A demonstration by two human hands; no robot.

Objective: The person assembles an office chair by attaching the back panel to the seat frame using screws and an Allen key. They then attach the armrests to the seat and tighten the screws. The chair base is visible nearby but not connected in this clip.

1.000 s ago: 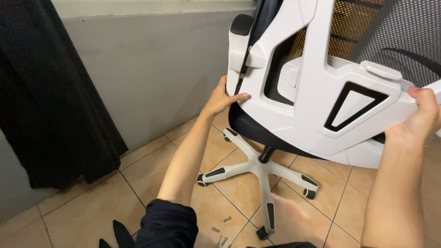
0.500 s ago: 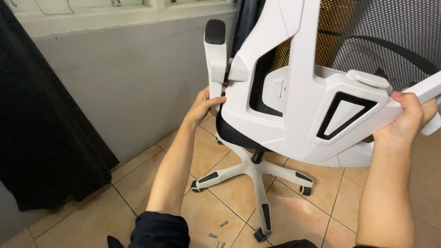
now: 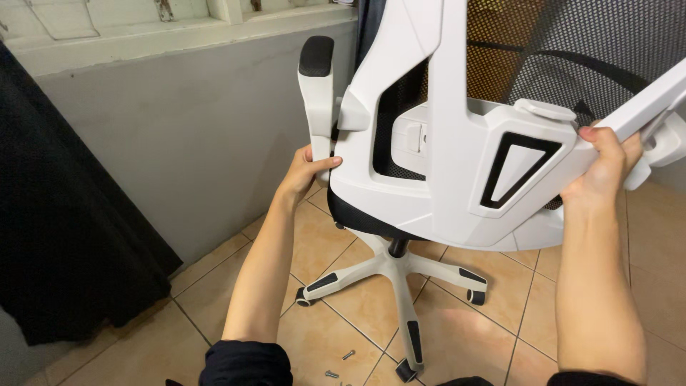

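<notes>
Head view, near to far. Nearest, loose screws [image 3: 347,355] lie on the floor tiles [image 3: 357,300] between my forearms. Above them stands the white five-spoke base [image 3: 397,275] of the office chair [image 3: 443,164], with its casters resting on the tiles. My left hand [image 3: 304,174] is closed around the lower post of the left armrest [image 3: 316,100], thumb across the front edge of the white back frame. My right hand [image 3: 606,168] is curled shut on the frame's right edge, just beneath the angled right armrest [image 3: 657,96]. Beyond the frame shows the black mesh backrest [image 3: 572,43], then the grey wall [image 3: 214,129] and a dark curtain [image 3: 64,236] at left.

Compared with a second ago, the chair sits slightly further left and more upright, and my left hand has slid from the frame's edge to the armrest post. I judge that the chair is being turned or repositioned as one assembled piece, both hands steering it.
</notes>
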